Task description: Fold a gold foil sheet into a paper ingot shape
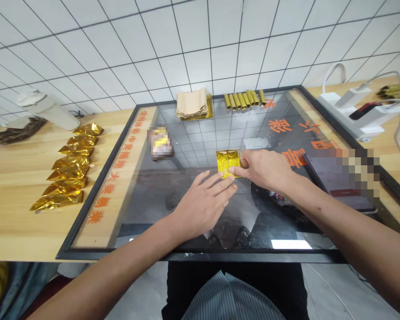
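Note:
A small piece of gold foil paper (223,163) lies on the dark glass top, with a crease or fold line down its middle and a strip of brown backing at its far edge. My left hand (206,200) is flat with the fingers stretched, its fingertips at the near edge of the paper. From the right, my right hand (266,168) has its thumb laid over the paper's near right corner. The other fingers are curled at the right edge, so the hand is closed on that side.
A stack of brown-backed foil sheets (191,104) and several rolled gold tubes (244,100) sit along the back. Several folded gold foil pieces (68,169) line the wood at left. A blurred pack (160,143), a phone (336,180) and a power strip (348,113) with cables are also there.

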A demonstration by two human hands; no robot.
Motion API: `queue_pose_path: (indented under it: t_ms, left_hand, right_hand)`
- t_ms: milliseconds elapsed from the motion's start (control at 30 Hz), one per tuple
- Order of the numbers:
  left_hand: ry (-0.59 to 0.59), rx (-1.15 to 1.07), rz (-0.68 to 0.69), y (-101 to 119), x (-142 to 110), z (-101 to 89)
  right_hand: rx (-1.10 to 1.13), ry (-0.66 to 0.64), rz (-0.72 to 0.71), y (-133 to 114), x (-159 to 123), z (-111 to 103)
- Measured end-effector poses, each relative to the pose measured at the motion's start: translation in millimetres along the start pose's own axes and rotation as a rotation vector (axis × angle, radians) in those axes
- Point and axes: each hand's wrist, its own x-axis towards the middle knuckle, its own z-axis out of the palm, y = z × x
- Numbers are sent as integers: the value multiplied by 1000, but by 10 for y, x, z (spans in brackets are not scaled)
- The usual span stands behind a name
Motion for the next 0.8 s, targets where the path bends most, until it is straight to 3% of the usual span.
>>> queue_pose_path:
  t_ms: [400, 667, 800]
  left_hand:
    - [-49, -18, 91, -194, -43, -10]
    - [21, 18, -67, -188, -158, -23]
    - [13, 27, -72, -194, -158, -50]
  right_hand:
    - [8, -3, 10, -6, -1, -12]
    - [-10, -4, -15, 6, 9, 6]
    - [-10, -20, -15, -3, 4, -13]
